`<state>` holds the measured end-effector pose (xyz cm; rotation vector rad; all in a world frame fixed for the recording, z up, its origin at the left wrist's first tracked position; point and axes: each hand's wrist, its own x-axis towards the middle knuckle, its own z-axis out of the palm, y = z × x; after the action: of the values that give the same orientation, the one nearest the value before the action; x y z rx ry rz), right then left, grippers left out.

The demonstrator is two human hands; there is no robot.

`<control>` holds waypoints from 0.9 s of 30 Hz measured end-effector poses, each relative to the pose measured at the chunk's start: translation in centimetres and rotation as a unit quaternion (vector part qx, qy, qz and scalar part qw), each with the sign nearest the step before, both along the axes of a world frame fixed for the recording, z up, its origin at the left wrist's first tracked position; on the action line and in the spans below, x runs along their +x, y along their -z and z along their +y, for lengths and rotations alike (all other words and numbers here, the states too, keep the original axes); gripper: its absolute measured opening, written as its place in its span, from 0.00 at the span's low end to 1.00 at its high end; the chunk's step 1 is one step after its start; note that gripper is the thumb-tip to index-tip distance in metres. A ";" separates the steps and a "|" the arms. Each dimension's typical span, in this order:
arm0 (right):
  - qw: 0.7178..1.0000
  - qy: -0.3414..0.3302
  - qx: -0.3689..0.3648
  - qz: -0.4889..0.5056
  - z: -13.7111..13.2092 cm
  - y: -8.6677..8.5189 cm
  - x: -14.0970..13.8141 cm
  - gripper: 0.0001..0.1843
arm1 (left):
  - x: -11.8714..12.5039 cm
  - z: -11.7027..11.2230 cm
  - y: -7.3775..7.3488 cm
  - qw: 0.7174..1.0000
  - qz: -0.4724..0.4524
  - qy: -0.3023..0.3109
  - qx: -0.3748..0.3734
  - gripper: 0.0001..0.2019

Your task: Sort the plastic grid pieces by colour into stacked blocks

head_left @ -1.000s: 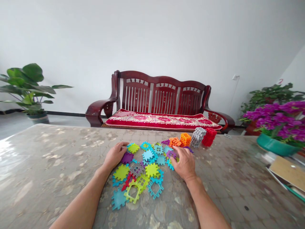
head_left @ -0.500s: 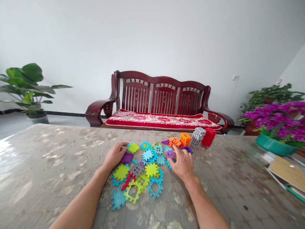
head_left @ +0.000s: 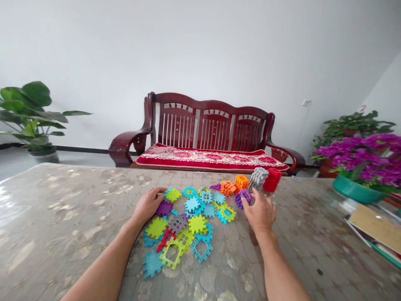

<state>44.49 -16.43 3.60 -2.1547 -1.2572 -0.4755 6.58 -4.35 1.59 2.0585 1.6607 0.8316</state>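
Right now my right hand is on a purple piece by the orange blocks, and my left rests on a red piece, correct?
Not quite: in the head view the left hand rests on a purple piece, not red. The right hand is on a second purple piece by the orange blocks.

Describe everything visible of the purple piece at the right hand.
The purple piece is a chunky cluster of notched plastic tiles. It sits at the right edge of the tile scatter, in front of the orange cube. The right hand pinches its right side; whether it rests on the table is unclear.
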 end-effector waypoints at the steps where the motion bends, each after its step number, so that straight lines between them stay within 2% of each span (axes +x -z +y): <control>1: 1.000 0.003 -0.007 0.000 0.0 0.1 0.0 0.28 | 0.0 0.0 0.0 1.000 -0.002 0.001 0.002 0.17; 13: 0.995 0.029 -0.100 -0.011 0.0 -0.4 -0.7 0.34 | -0.2 0.2 0.3 1.000 -0.001 0.000 0.003 0.17; 18: 0.993 0.028 -0.111 -0.010 0.2 0.0 -0.6 0.35 | -0.1 0.1 0.2 1.000 0.005 0.003 0.002 0.17; 21: 0.995 0.025 -0.092 -0.011 0.1 0.3 -0.5 0.35 | 0.0 0.0 0.0 1.000 0.006 -0.003 -0.001 0.17; 24: 0.999 0.000 -0.025 -0.026 0.1 0.4 -0.8 0.32 | 0.0 -0.1 0.0 1.000 0.005 -0.006 -0.004 0.18; 27: 0.992 -0.109 0.032 -0.048 0.3 0.4 -2.0 0.22 | 0.0 0.0 0.2 1.000 -0.009 -0.006 -0.004 0.18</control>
<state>42.52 -16.11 3.21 -1.9333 -1.4908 -0.5240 6.57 -4.36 1.43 2.0317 1.6653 0.8429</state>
